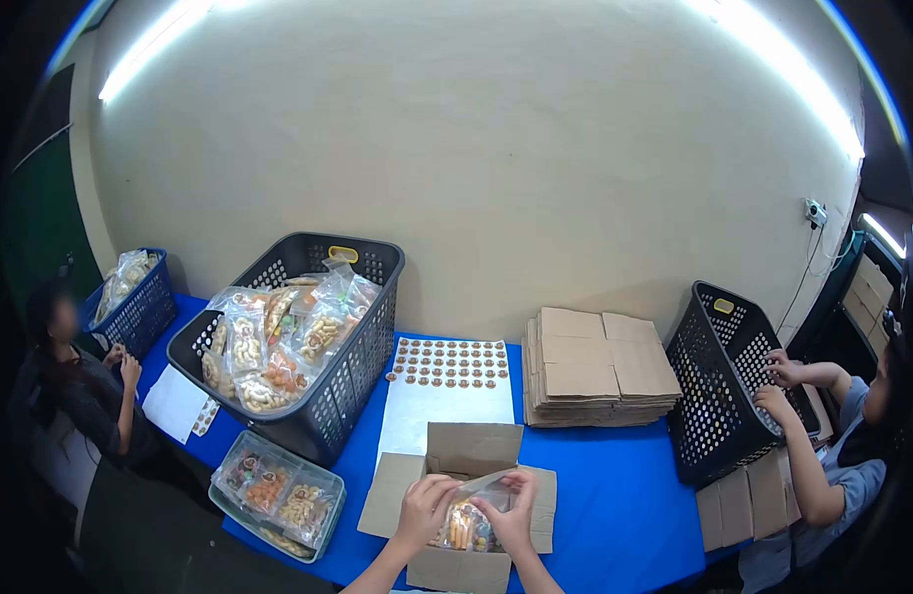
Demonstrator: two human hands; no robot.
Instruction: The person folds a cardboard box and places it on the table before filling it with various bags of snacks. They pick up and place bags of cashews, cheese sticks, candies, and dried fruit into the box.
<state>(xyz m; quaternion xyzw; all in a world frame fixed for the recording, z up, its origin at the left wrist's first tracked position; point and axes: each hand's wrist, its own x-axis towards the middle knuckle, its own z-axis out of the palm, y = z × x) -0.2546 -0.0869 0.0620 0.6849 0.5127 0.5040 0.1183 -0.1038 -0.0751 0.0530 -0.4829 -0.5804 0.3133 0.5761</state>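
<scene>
A: What have the hands got hold of?

B: The left hand (427, 500) and the right hand (511, 505) both pinch the top edge of a clear snack bag (466, 525), fingers closed on the plastic. The bag sits over an open cardboard box (461, 460) at six o'clock on the blue bench (615, 495).

A: And around it?

B: At twelve o'clock from the box lies a sticker sheet (447, 381). At ten o'clock stands a dark basket (348, 371) heaped with filled bags, with a clear tray (278, 493) of snacks at nine o'clock. Flat cartons (595, 366) are stacked at one o'clock. At three o'clock another person's hands (778, 381) touch a second dark basket (714, 396). A third person sits at the far left by a blue basket (135, 302).
</scene>
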